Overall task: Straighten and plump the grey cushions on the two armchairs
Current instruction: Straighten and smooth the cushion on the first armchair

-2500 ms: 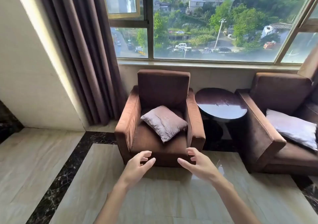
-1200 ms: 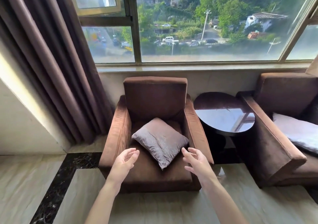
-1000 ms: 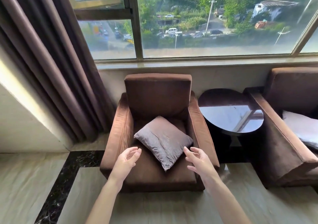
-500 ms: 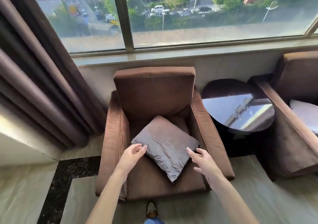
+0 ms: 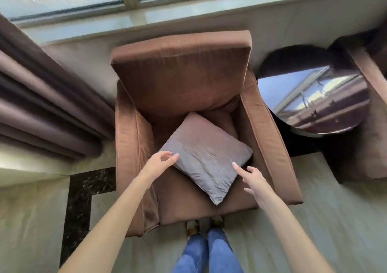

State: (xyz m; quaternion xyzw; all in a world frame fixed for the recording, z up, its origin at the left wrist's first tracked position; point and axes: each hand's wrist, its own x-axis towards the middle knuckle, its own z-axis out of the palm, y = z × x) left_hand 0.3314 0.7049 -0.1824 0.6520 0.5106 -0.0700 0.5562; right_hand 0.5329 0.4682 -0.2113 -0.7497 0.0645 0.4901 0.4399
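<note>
Square grey fabric cushion [image 5: 206, 159] lies on the seat of the brown velvet armchair [image 5: 182, 73], turned diamond-wise: one corner at 12 o'clock tucked against the backrest, one at 6 o'clock pointing at the seat's front edge. Skewed and creased, so not yet straightened.

Left hand [image 5: 159, 162] at the cushion's 9 o'clock corner, fingers loosely curled and parted, fingertips at or just touching the fabric edge; nothing pinched yet. Right hand [image 5: 253, 178] at roughly 4 o'clock of the cushion, spread open, index finger extended over the lower-right edge; contact cannot be told. Both hands empty, not clamped on anything.

Hands flank opposite sides, probably so the cushion can be lifted and rotated square in one go. The person's legs in blue jeans [image 5: 206, 251] stand close to the chair front at 6 o'clock, giving reach over the seat.

Round dark glossy side table [image 5: 314, 96] at 3 o'clock of the chair. Second brown armchair [image 5: 372, 109] past it, only its arm visible; its cushion out of view. Brown pleated curtain [image 5: 41, 105] at 9 o'clock.

Judgement: first cushion about to be grasped; task barely started.
</note>
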